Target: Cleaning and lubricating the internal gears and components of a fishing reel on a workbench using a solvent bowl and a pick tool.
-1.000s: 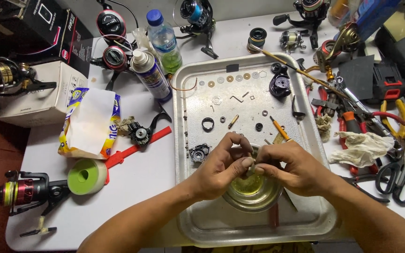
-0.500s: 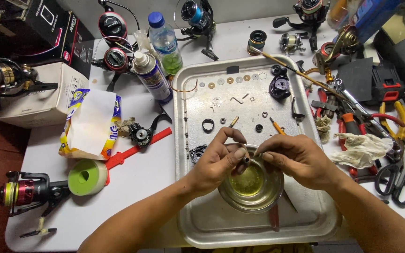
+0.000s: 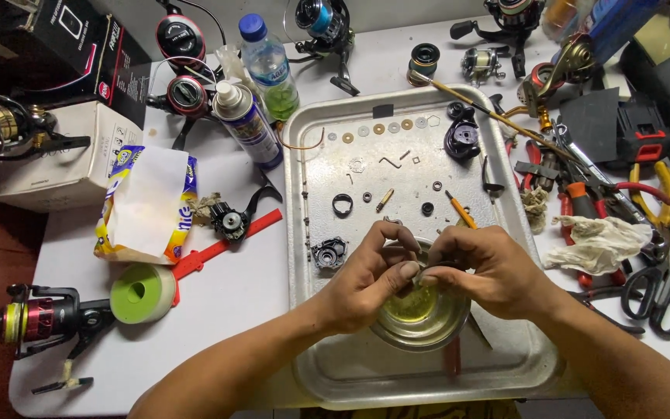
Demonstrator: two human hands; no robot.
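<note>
Both hands [image 3: 428, 275] have stayed over the oil-filled bowl [image 3: 420, 314].

Hands: the left hand [image 3: 366, 283] and right hand [image 3: 486, 271], a second ago pressed low over the metal bowl [image 3: 420, 314] and hiding most of it, now sit slightly higher with fingertips pinched together above its rim. Bowl: more of the yellowish liquid inside shows than before. Small part between the fingertips: too small to identify, its position shifted with the hands toward the bowl's far edge.
</note>
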